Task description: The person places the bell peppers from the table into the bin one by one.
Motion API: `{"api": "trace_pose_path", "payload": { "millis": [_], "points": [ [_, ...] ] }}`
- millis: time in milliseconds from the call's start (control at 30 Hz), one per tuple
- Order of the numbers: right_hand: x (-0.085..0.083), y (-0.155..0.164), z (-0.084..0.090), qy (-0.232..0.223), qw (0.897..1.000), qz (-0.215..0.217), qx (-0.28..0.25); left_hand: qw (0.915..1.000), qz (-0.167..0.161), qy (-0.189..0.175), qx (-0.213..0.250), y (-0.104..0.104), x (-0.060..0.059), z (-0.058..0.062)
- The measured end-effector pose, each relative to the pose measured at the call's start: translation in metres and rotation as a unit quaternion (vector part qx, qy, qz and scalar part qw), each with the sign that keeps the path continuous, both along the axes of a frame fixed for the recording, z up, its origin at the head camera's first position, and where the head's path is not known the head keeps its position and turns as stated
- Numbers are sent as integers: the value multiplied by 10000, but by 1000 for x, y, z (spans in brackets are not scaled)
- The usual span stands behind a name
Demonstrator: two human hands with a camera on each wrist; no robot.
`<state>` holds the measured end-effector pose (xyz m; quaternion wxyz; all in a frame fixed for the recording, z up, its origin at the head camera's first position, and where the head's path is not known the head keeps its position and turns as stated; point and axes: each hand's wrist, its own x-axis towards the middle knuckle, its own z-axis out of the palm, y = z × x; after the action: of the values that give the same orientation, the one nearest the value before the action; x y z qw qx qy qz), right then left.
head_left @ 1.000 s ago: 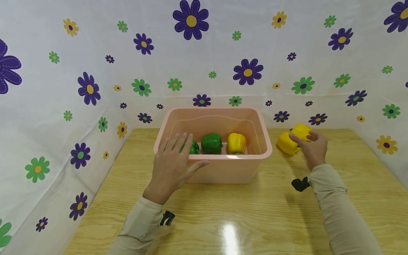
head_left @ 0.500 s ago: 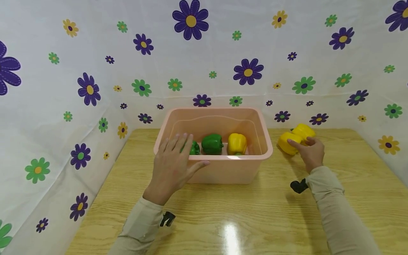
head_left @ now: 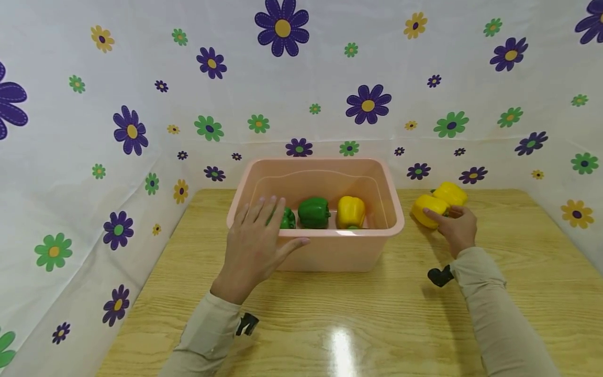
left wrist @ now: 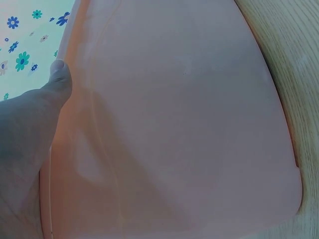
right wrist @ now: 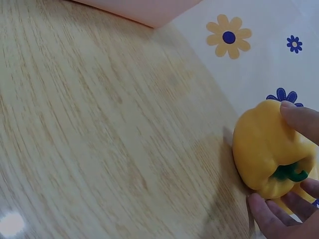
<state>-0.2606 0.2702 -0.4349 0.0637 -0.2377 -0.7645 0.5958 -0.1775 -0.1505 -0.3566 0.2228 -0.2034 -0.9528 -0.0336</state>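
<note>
My left hand (head_left: 252,251) rests over the near left rim of a pink plastic bin (head_left: 339,233), fingers straight and thumb along the front. Two green bell peppers (head_left: 314,213) and a yellow one (head_left: 350,212) lie inside; the hand partly hides the leftmost green pepper (head_left: 288,219). Right of the bin, my right hand (head_left: 459,229) holds the nearer yellow bell pepper (head_left: 426,210). In the right wrist view, the thumb (right wrist: 296,117) lies on the pepper's upper side and the fingers curl under it near the green stem (right wrist: 289,172). Another yellow pepper (head_left: 450,193) sits just behind it.
The wooden table (head_left: 377,314) runs back to a white flowered cloth (head_left: 320,78) hanging behind and at both sides. Black mounts (head_left: 440,276) stick out at both wrists. The two loose peppers lie close to the cloth.
My right hand has moved slightly left and down, and its fingers have come in around the nearer yellow bell pepper. The left hand stays on the bin.
</note>
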Motion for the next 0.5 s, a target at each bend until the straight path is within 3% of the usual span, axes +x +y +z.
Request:
{"api": "trace_pose_path", "payload": {
  "millis": [500],
  "points": [
    [0, 2, -6, 65, 9998, 163, -41, 9999, -45, 115, 31, 0, 0, 0]
  ]
}}
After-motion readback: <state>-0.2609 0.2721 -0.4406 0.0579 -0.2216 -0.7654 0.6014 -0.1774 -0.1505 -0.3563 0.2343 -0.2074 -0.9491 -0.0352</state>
